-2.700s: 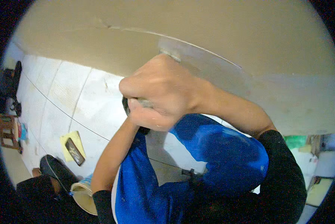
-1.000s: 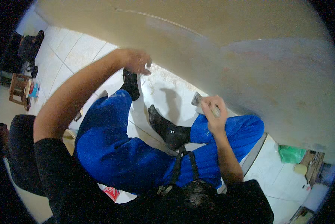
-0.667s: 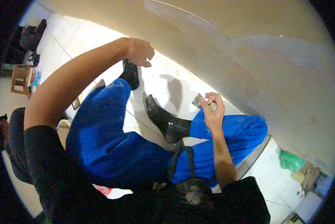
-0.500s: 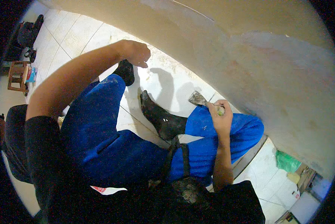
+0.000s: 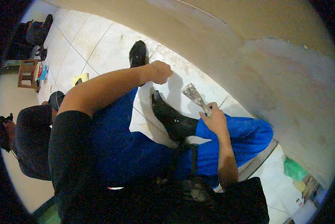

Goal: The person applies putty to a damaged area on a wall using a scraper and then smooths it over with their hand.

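Observation:
My right hand grips the handle of a putty knife, whose broad, stained blade points up and left over the floor. It is held above my bent right leg in blue trousers. My left hand is closed above the white tiled floor, fingers curled down; anything inside it is hidden. Nearby are my two black-clad feet, one just beyond the left forearm and the other between the hands.
A plastered wall rises along the right. Behind on the left sit another person, a small wooden stool and a yellow item. A green plastic bag lies at the lower right.
My left hand has come right and nearer, toward the putty knife. My right hand has turned, so the knife's blade stands higher and more of its handle shows. The view has shifted.

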Tool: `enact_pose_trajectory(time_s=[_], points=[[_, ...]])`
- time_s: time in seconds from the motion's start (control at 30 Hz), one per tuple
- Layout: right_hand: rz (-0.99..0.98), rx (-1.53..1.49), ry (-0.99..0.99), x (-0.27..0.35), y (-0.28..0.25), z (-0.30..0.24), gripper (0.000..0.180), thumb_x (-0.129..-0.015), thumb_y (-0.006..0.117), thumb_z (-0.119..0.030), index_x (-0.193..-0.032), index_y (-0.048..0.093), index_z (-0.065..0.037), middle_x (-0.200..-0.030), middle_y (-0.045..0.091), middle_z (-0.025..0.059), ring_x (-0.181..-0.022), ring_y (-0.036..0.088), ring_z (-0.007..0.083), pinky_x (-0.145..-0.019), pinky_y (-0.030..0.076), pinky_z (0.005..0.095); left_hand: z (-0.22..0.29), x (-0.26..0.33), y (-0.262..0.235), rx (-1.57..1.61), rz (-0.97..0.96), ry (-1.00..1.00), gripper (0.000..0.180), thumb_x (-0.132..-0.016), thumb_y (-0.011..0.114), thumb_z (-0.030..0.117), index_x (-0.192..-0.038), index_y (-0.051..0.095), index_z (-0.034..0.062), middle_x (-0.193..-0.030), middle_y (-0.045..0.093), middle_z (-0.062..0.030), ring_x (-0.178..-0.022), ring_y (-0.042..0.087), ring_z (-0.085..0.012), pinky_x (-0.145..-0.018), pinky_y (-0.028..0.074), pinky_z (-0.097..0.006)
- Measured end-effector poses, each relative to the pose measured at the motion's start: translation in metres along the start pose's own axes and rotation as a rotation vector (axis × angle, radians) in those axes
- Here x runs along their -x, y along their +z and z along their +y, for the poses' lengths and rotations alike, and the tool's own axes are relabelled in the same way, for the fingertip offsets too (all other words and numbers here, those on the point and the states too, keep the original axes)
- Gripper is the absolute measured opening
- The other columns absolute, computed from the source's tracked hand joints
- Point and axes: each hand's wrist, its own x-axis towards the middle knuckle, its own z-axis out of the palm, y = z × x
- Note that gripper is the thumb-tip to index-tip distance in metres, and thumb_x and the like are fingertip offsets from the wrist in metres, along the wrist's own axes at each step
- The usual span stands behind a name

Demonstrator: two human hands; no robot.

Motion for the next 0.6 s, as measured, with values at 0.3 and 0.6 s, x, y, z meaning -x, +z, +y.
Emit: enact_pose_trajectory(time_s=[0.3,0.6], points=[[0.122,-0.231,-0.011,-0.001,0.000,0.012,0.042,-0.091,0.071,-0.039,-0.105,0.069,0.000,-0.093,0.072,0.0263,-0.090,0.072,0.0425,-0.081,0.056,0.0460,0.029,-0.008,-0.004,0.047,-0.190,0.130,0.041,-0.087,0.062,0.036,-0.102,0.073,-0.0003,-0.099,0.072,-0.0241,-0.099,0.070,-0.0388,-0.084,0.058,-0.051],[0.302,-0.504,-0.134,0.002,0.010,0.021,0.032,-0.088,0.077,-0.021,-0.108,0.062,-0.001,-0.079,0.072,0.0172,-0.072,0.071,0.0230,-0.069,0.055,0.0367,0.029,-0.027,-0.010,0.780,0.183,0.092,0.053,-0.092,0.064,0.036,-0.134,0.058,0.0038,-0.111,0.073,-0.0183,-0.105,0.069,-0.0361,-0.095,0.053,-0.044]])
